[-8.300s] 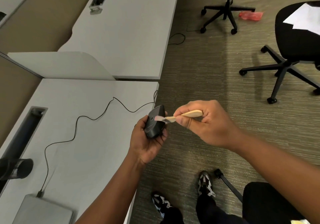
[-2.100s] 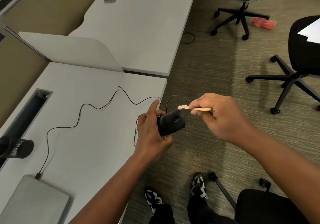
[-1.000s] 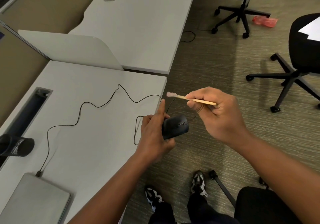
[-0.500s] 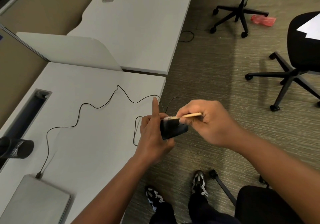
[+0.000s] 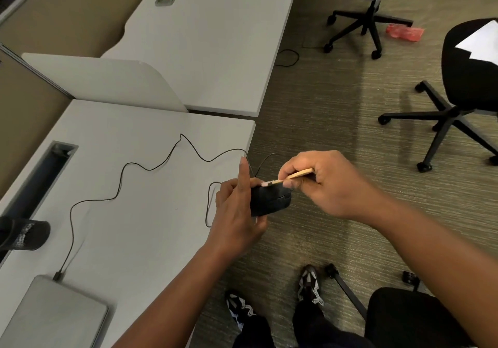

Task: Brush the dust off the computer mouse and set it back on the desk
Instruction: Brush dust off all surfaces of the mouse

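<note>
Head view: the computer mouse (image 5: 270, 199) is held off the edge of the bench (image 5: 129, 213), over the carpet, in the left hand (image 5: 237, 213). The fingers of that hand are wrapped around the mouse body, except the index finger, which is stretched straight upward. A small wooden-handled brush (image 5: 291, 177) is pinched in the right hand (image 5: 326, 183), its fingers curled tight around the handle, and the pale bristle tip is laid against the upper edge of the mouse.

The brushing step is judged to be in hand; the mouse has not yet been set down. The cable (image 5: 161, 163) is seen running in loose curves across the bench to a closed laptop (image 5: 54, 315) at the near corner.

For the next move, short strokes along the upper edge and the button seams are called for, with the mouse turned in the left hand so that unbrushed faces are exposed. Afterwards the mouse would need to be carried leftward over the bench edge and lowered flat, with care that the slack cable is not snagged.
</note>
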Demonstrator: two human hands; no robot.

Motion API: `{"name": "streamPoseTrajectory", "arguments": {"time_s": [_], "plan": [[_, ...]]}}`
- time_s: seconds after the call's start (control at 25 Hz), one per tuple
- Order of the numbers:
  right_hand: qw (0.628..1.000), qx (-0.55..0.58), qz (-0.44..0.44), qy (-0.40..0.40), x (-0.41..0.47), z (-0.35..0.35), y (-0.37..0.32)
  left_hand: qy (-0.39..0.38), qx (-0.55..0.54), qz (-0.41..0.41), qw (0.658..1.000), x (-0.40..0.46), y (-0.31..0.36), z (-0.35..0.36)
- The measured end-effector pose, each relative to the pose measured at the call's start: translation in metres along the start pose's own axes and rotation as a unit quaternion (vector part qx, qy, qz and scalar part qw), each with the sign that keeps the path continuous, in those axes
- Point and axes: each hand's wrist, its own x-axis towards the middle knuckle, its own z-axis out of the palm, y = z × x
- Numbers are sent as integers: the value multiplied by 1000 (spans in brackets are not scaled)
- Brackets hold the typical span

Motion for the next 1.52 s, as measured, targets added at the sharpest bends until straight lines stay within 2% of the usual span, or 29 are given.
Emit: {"name": "streamPoseTrajectory", "arguments": {"time_s": [0.12, 0.2, 0.28, 0.4, 0.56, 0.68, 0.84, 1.12, 1.28, 1.44, 1.52], "plan": [[998, -43, 42, 4, 3, -8, 7, -1, 2, 7, 1000, -3, -1, 0], [999, -14, 35, 24, 1, -12, 5, -3, 1, 7, 1000, -4, -2, 0], [1000, 26, 15, 10, 0, -10, -2, 6, 2, 9, 1000, -4, -4, 1], [999, 3, 34, -11, 1, -8, 1, 5, -2, 5, 1000, -3, -4, -1], [999, 3, 10, 52, -3, -4, 4, 16, -7, -13, 1000, -3, -6, -2], [999, 8, -31, 43, -5, 7, 0, 25, -11, -30, 999, 0, -9, -3], [998, -24, -20, 63, -5, 5, 9, 46, -37, -41, 997, 3, -10, -8], [996, -8, -41, 82, -5, 14, 6, 63, -69, -70, 993, 9, -8, -12], [990, 29, -35, 134, -7, 13, 10, 77, -87, -77, 990, 10, -10, -11], [993, 40, -80, 78, -7, 23, 5, 83, -93, -89, 988, 11, -8, -12], [993, 15, -67, 94, -8, 22, 14, 87, -103, -92, 987, 12, -8, -13]]}}
